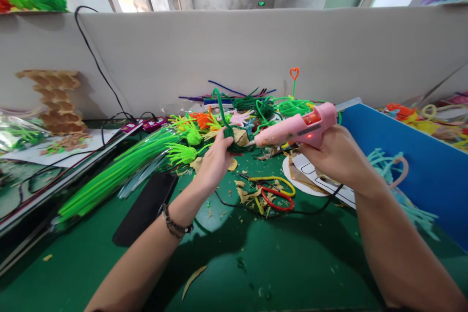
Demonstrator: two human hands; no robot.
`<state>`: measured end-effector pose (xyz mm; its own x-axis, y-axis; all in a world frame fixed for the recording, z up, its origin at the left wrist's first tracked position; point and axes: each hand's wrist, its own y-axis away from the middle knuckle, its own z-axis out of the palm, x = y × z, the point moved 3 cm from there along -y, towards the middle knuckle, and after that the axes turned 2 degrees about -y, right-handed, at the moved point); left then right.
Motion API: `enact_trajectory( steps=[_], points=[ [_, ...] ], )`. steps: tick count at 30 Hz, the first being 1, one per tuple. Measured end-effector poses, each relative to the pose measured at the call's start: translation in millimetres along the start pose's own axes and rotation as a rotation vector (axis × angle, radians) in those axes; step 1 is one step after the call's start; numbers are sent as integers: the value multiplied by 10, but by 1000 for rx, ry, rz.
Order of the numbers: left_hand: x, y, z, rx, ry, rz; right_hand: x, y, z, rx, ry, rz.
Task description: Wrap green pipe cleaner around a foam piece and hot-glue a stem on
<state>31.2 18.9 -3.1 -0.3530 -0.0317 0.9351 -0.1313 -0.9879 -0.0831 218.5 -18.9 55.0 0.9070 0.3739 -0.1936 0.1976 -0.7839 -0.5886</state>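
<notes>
My right hand [334, 156] is wrapped round the handle of a pink glue gun [288, 129], whose small light glows orange. Its nozzle points left, close to a tan, rough-faced block [240, 137]; whether the two touch I cannot tell. My left hand [215, 158] grips a dark green fuzzy piece [228, 132] with the tan block at its side. From that piece a green pipe cleaner [218, 102] rises and bends over at the top. The fingers of my left hand partly hide what they hold.
Scissors [278, 200] with red and yellow handles lie among tan scraps. A black phone [146, 208] and bundled green pipe cleaners [117, 170] are on the left. A blue box wall [402, 170] stands right. The glue gun's black cord [310, 212] crosses the green table [285, 268].
</notes>
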Motion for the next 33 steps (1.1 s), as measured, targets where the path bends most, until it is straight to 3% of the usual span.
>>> enact_trajectory(
  steps=[5,20,33],
  points=[
    [-37,-15,-32,-9,-64,29,-15,-4,-12,-7,-8,23],
    [2,9,43,-125,32,72,-34,7,-41,43,0,39],
    [-2,14,75,-112,29,30,-41,-11,-44,38,16,69]
  ],
)
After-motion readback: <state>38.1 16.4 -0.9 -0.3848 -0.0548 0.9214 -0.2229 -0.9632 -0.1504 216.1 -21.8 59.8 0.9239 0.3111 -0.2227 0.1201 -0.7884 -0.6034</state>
